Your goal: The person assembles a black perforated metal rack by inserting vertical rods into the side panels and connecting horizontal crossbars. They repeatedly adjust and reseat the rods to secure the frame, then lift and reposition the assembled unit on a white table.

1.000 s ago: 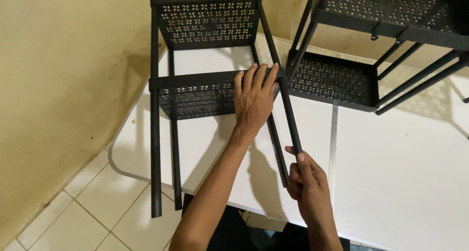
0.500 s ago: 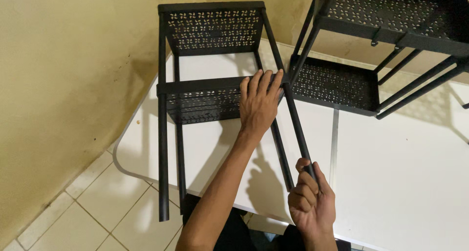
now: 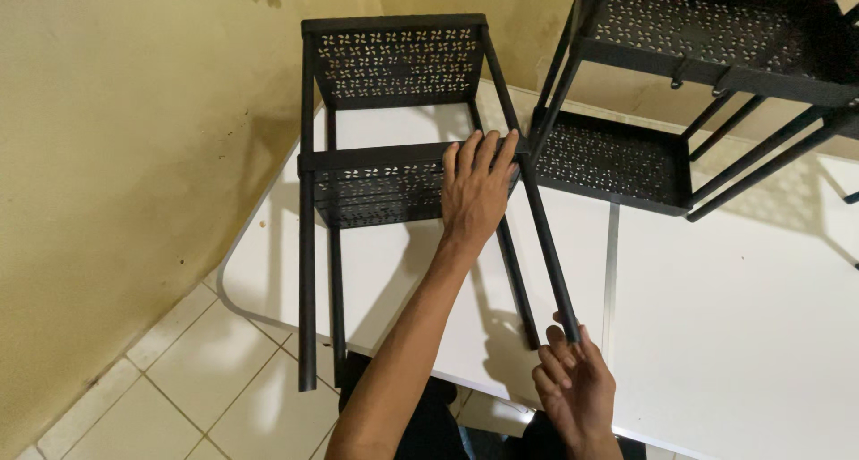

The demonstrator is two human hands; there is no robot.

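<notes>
A black metal rack with perforated shelves lies on its side on a white table. Its legs stick out over the table's near edge. My left hand lies on the rim of the middle shelf, fingers hooked over the rail. My right hand is at the free end of the right upper leg, fingertips loosely pinching the tip.
A second black rack of the same kind stands at the back right, one tray of it close to the first rack. A yellowish wall runs along the left. White floor tiles show below the table's rounded corner.
My right hand has slid down the leg to its end and loosened from a full grip to a fingertip hold. My left hand has stayed on the shelf rim.
</notes>
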